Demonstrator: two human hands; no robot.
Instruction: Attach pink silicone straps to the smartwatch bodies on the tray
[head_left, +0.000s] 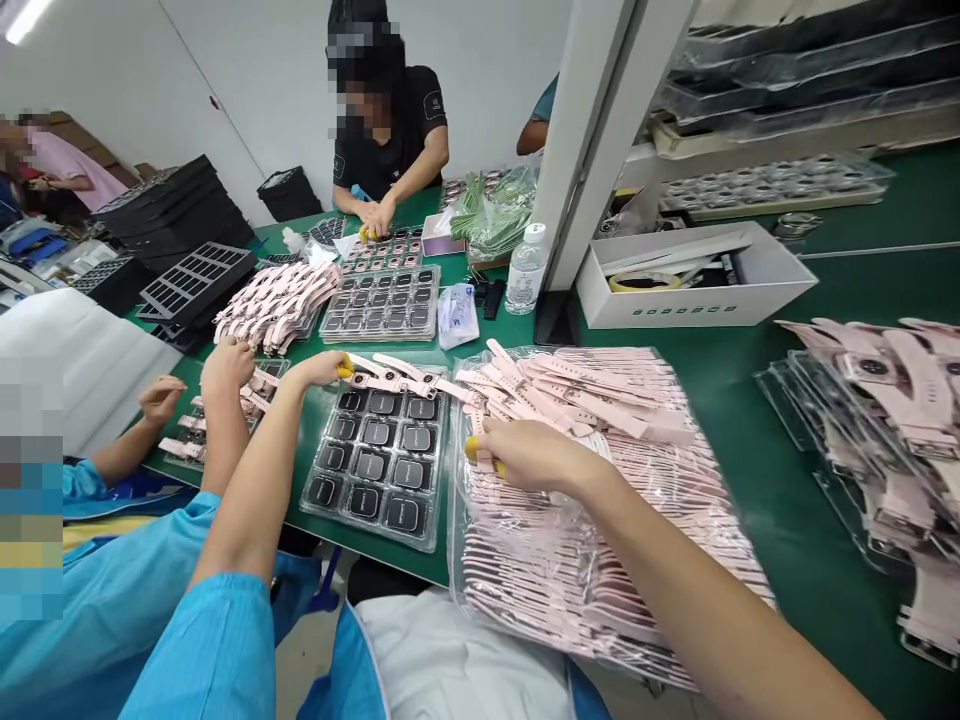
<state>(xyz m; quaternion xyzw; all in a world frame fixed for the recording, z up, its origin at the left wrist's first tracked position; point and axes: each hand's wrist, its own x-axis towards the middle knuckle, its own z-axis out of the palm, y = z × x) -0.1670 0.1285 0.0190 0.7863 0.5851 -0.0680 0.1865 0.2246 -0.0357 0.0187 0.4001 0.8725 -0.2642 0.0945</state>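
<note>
Across the green bench, the big bagged stack of pink straps lies to the right, the clear tray of dark squares beside it. The step in hand looks like arranging banded watches over the tray's far row; the next move calls for gentle alignment. Right forearm slants in, right hand pinching one strap; left hand meets the watches, its grip unclear.

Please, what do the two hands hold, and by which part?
The right hand seems to pinch a pink strap near one end; whether the left hand grips the watch beside it cannot be told.
</note>
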